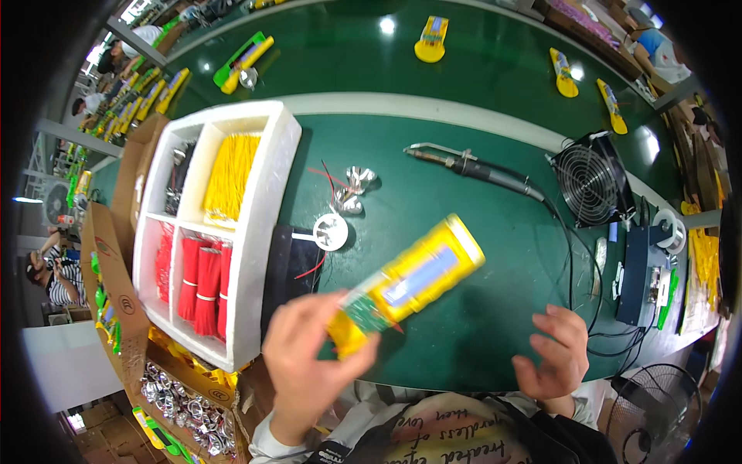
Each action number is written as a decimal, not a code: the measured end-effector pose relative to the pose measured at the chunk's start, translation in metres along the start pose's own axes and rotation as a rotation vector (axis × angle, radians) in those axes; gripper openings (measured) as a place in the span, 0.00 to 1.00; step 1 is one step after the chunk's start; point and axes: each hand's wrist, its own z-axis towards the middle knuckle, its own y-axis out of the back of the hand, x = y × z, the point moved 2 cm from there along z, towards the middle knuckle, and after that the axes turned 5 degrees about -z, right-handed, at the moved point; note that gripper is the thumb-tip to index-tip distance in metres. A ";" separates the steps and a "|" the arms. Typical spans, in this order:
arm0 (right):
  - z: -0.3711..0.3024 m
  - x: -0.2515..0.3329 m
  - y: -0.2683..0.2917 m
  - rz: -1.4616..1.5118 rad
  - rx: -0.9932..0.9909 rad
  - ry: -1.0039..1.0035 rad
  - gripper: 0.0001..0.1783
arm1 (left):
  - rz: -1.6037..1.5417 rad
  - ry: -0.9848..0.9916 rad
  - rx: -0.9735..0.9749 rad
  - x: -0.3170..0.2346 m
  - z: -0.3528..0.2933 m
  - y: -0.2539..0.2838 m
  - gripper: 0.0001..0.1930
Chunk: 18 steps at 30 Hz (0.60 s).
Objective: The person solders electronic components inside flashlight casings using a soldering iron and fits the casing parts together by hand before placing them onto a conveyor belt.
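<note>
My left hand (305, 352) is closed around the lower end of a yellow plastic housing (461, 249), which slants up to the right above the green tabletop. Set into the housing are a blue-purple block (421, 276) and a green circuit board (363, 312); a short red wire end shows beside my fingers. My right hand (556, 352) hovers over the front of the table, fingers apart and slightly bent, holding nothing. Beyond the housing lie shiny reflector cups (358, 182) with thin red wires, and a white-rimmed round reflector (330, 232).
A white foam box (267, 185) with yellow, red and black wires stands left. A soldering iron (495, 176) lies at the back, near a black fan (587, 182), a blue-grey box (635, 271) and a solder spool (669, 230). Yellow housings (430, 42) sit on the green belt beyond.
</note>
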 end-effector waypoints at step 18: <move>-0.049 -0.054 0.014 0.043 -0.332 -0.401 0.10 | 0.508 0.190 -0.086 0.126 0.392 -0.155 0.22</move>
